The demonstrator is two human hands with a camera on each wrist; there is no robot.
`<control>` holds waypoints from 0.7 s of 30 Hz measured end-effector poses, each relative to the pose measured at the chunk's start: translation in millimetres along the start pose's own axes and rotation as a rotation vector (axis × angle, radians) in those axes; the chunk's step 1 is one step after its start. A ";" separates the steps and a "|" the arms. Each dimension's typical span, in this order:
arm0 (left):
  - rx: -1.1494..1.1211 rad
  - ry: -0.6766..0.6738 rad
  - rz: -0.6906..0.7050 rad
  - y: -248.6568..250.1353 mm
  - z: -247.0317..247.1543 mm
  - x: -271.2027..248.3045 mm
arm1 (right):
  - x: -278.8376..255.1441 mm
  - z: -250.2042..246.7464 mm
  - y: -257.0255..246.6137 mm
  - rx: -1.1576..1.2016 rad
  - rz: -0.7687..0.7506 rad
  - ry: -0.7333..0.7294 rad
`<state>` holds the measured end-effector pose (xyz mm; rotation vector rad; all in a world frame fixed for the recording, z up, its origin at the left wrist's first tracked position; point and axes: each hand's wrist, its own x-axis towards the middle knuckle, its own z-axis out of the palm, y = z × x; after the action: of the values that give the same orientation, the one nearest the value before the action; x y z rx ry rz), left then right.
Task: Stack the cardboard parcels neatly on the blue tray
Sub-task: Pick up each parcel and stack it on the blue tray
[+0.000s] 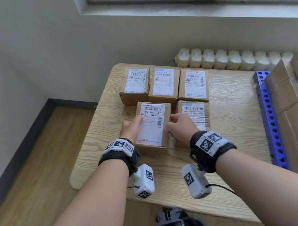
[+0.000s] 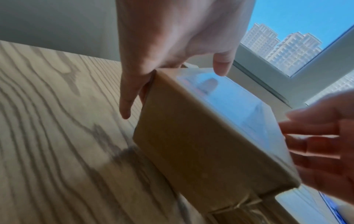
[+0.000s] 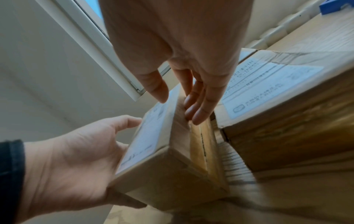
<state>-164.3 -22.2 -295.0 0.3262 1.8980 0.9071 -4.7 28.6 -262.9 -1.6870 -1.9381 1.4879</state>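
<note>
Held parcel: a brown cardboard box (image 1: 153, 125) with a white shipping label on top, in the front row on the table, clasped between both hands.
Left hand: the left hand (image 1: 132, 127) lies against the box's left side, thumb on the label, fingers running down the side.
Right hand: the right hand (image 1: 181, 125) presses the box's right side, fingers pushed into the gap beside the next parcel (image 1: 194, 113).
Grip: each hand clamps one side of the box, thumb over the top edge.
Count: five parcels on the table, three in the back row, two in front.
Table: pale wood-grain top (image 1: 231, 120) with rounded corners.
Tray: a blue tray (image 1: 270, 115) with round holes along its wall, at the table's right; taped cardboard boxes (image 1: 294, 92) are stacked on it.
Wrist views only: glossy tape over the label, the bare cardboard end face, and high-rise blocks through the window.
Head view only: the white ribbed radiator (image 1: 232, 59) behind the table.
</note>
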 end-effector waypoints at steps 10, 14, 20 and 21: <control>-0.113 -0.031 0.153 3.0 -23.7 -63.8 | -35.3 2.7 -1.7 0.182 -0.020 0.031; -0.148 -0.048 0.236 -1.3 -25.6 -83.4 | -60.3 -4.4 -4.8 0.225 -0.040 0.088; -0.220 -0.078 0.351 3.1 -13.5 -76.4 | -105.2 -33.7 -15.6 0.335 -0.115 0.216; -0.227 -0.082 0.375 10.7 -10.0 -86.8 | -112.8 -41.7 -17.4 0.338 -0.135 0.243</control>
<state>-131.7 -68.8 -227.9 0.5842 1.6656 1.3243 51.1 -38.7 -178.5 -1.4794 -1.5424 1.3928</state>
